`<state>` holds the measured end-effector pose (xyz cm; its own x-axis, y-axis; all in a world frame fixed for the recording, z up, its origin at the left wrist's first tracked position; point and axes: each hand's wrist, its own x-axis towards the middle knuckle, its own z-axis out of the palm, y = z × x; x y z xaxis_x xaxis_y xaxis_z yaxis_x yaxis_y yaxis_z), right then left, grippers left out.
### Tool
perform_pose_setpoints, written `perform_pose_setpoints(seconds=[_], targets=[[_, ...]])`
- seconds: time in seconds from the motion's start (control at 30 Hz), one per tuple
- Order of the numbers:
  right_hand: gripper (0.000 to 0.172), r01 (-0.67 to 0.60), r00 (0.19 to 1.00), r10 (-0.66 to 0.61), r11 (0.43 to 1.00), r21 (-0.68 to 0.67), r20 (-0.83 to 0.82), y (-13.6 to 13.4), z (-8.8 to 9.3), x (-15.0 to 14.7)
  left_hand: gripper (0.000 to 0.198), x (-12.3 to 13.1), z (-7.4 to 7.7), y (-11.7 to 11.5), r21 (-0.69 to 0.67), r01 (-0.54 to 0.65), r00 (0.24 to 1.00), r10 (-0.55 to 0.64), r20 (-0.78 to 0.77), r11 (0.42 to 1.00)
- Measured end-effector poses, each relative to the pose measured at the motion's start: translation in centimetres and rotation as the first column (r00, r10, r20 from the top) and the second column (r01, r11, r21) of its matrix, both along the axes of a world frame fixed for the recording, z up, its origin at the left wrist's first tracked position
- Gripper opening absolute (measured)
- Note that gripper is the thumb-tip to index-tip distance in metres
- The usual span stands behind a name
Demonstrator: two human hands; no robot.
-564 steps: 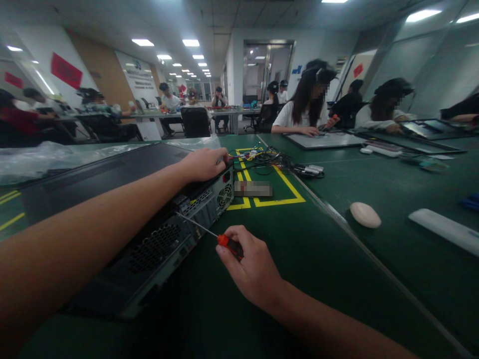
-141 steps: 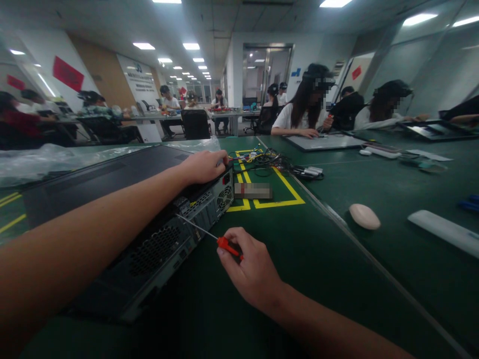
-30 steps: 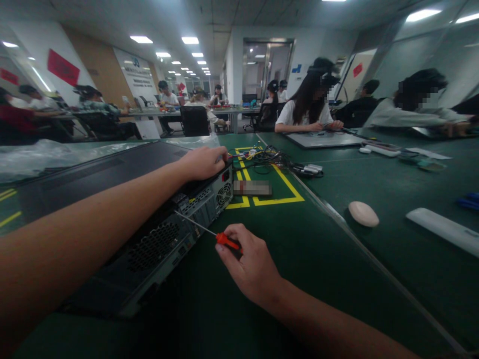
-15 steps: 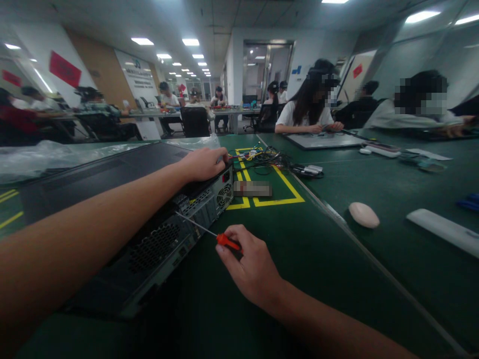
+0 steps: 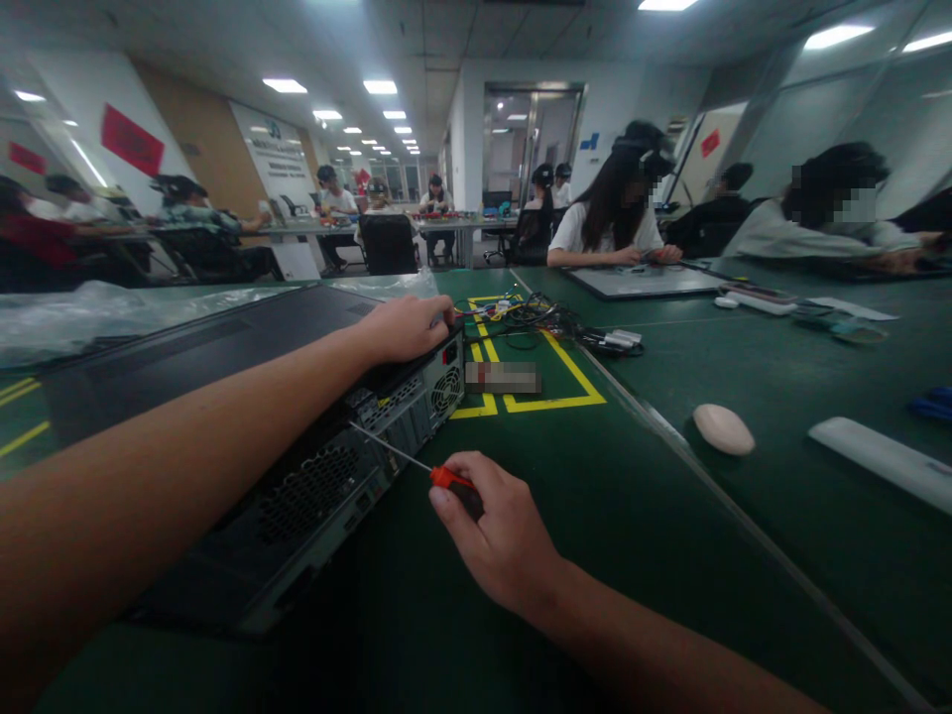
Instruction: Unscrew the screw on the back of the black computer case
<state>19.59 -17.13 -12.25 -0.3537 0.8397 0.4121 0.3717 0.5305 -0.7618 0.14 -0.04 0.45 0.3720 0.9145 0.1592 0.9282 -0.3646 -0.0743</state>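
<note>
A black desktop computer case lies on its side, its rear panel with vents and ports facing me. My left hand presses on its far top corner, fingers curled over the edge; the forearm crosses the case and hides part of it. In my right hand is a screwdriver with an orange and black handle, gripped between thumb and fingers. Its thin shaft points left, and the tip meets the rear edge of the case near a small metal bracket. The exact contact point is too dark to make out.
Tangled cables lie behind the case on the green table, near yellow tape marks. A pale mouse and a white bar-shaped object are at right. Clear plastic wrap lies behind left. A person works across the table.
The screwdriver handle has turned in my right hand, showing more black and less orange. Its tip stays at the same spot. My left hand has not visibly moved.
</note>
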Motion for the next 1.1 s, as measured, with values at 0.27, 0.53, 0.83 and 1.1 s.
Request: perform_pose_setpoints(seconds=[0.27, 0.53, 0.83, 1.1], targets=[[0.017, -0.027, 0.999, 0.026, 1.0, -0.005, -0.032, -0.07, -0.09, -0.03, 0.043, -0.05, -0.08, 0.07, 0.0, 0.002, 1.0, -0.002, -0.005, 1.0], [0.011, -0.021, 0.999, 0.02, 0.999, -0.032, -0.039, 0.11, -0.51, -0.15, 0.042, -0.12, -0.24, 0.24, 0.009, 0.006, 1.0, -0.006, -0.006, 1.0], [0.011, -0.017, 0.999, 0.016, 0.999, -0.035, -0.031, 0.19, -0.4, -0.15, 0.04, -0.08, -0.12, 0.29, -0.002, 0.002, 1.0, -0.002, -0.003, 1.0], [0.011, -0.016, 0.999, 0.016, 1.0, -0.02, -0.029, 0.14, -0.23, -0.13, 0.04, 0.04, -0.09, 0.09, 0.002, -0.009, 1.0, 0.009, -0.011, 1.0]])
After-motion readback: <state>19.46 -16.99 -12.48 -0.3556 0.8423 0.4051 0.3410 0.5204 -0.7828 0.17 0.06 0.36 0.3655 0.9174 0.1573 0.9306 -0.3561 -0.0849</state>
